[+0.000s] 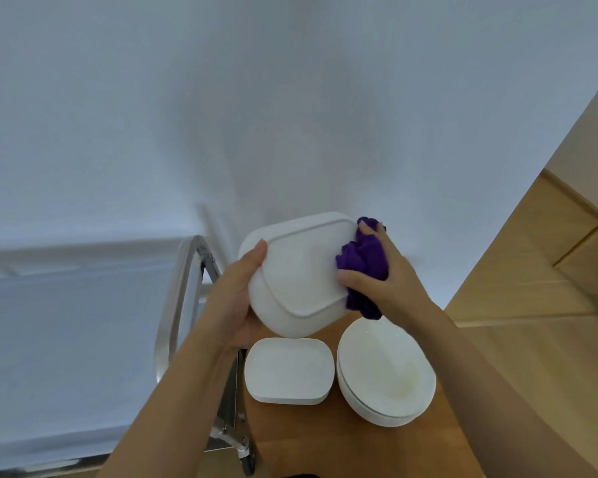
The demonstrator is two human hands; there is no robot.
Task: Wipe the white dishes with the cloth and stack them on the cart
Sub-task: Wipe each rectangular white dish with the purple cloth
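My left hand (237, 298) grips a white rounded-rectangular dish (301, 274) by its left edge, held up with its underside toward me. My right hand (385, 270) holds a bunched purple cloth (361, 262) against the dish's right edge. Below them, on the wooden cart top (290, 439), sits a small stack of white rectangular plates (289, 369). A stack of round white bowls (385, 372) stands to its right.
The cart's metal handle and frame (176, 305) run down the left side of the wooden top. A white wall fills the background, and a white surface lies at the left. Wooden flooring (532, 322) shows at the right.
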